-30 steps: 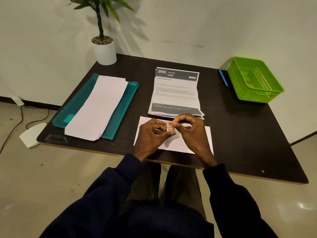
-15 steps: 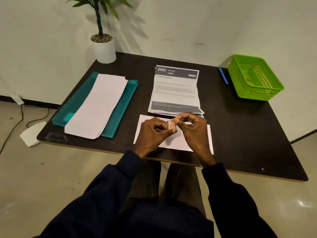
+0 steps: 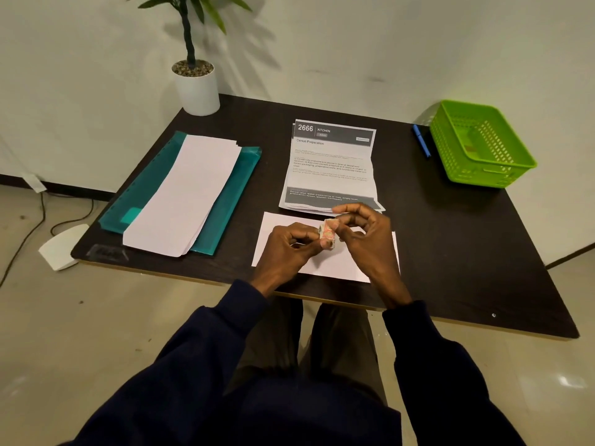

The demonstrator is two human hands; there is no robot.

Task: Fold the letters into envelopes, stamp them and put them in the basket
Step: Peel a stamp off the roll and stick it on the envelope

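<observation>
1. The left hand (image 3: pixel 289 249) and the right hand (image 3: pixel 367 243) both pinch a small stamp (image 3: pixel 328 233) between them.
2. The stamp is just above a white envelope (image 3: pixel 338 267) at the near edge of the table (image 3: pixel 450 252).
3. The green basket (image 3: pixel 483 149) sits at the far right.

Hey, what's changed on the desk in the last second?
Hardly anything. The left hand and the right hand still pinch the stamp above the envelope; the right hand's fingers have uncurled slightly. The printed letter, paper stack, pen and green basket have not moved.
</observation>
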